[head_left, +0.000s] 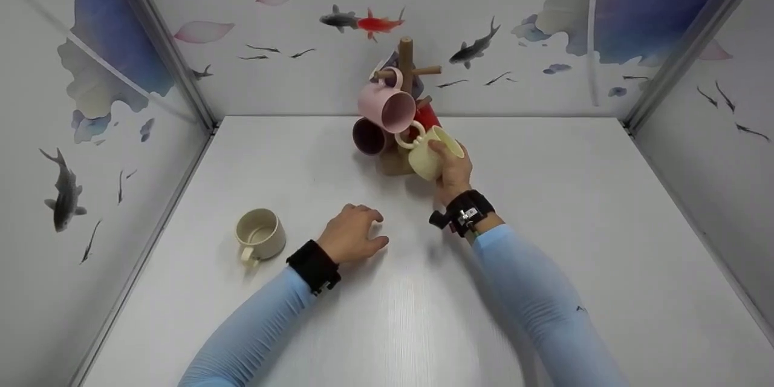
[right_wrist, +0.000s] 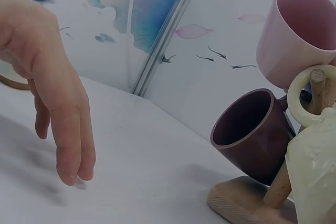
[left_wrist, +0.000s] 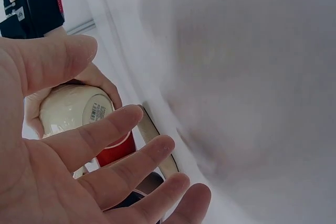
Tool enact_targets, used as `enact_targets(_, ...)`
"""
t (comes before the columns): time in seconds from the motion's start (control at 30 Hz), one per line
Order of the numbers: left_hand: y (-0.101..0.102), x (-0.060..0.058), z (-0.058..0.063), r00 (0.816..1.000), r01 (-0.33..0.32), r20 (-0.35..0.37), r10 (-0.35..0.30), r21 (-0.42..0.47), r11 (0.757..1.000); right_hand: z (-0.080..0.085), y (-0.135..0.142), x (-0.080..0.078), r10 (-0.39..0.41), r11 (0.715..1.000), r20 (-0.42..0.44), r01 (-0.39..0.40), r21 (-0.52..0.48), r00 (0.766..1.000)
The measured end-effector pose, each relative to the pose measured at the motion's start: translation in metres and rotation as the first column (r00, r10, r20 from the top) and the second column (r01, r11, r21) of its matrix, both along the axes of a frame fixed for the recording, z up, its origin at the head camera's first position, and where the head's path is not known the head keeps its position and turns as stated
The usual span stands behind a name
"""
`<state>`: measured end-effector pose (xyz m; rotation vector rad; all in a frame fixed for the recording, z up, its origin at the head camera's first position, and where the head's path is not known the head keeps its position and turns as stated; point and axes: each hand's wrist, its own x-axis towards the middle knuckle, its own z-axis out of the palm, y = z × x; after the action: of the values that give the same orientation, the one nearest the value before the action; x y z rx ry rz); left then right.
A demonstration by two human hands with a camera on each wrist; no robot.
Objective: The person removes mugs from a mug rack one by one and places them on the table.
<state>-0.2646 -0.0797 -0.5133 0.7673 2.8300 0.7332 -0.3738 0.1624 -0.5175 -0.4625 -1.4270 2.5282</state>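
My right hand (head_left: pixel 455 170) grips a pale yellow mug (head_left: pixel 423 162) by its body, low on the front of a wooden mug tree (head_left: pixel 406 48). In the right wrist view, the tip of a peg (right_wrist: pixel 317 77) shows within the ring of that mug's handle (right_wrist: pixel 297 95). Around it on the tree hang a pink mug (head_left: pixel 376 104), a dark maroon mug (head_left: pixel 369 136) and a partly hidden red mug (head_left: pixel 428 115). My left hand (head_left: pixel 351 234) holds nothing, its fingers spread and slightly bent, low over the white table.
A cream mug (head_left: pixel 269 243) stands upright on the table (head_left: pixel 302 175), left of my left hand. Behind the pink mug, a greyish-blue mug (head_left: pixel 418 87) is mostly hidden. White panels (head_left: pixel 272 84) printed with fish and leaves enclose the back and sides.
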Motion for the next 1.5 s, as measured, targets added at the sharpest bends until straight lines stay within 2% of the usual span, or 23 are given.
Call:
enact_targets(0.57, 0.001, -0.002, 0.001, 1.000, 0.006, 0.013, -0.006, 0.002, 1.000, 0.007, 0.008, -0.001, 0.032, 0.997, -0.002, -0.032, 0.066, 0.999)
enact_targets(0.83, 0.001, -0.002, 0.003, 1.000, 0.011, 0.012, -0.011, 0.007, 1.000, 0.008, 0.009, 0.002, 0.071, 0.996, 0.000, -0.071, 0.050, 0.997)
enact_targets(1.5, 0.002, 0.000, 0.003, 1.000, -0.014, 0.006, 0.014, 0.009, 1.000, 0.008, 0.016, 0.010, 0.080, 0.996, -0.005, -0.080, 0.050, 0.997)
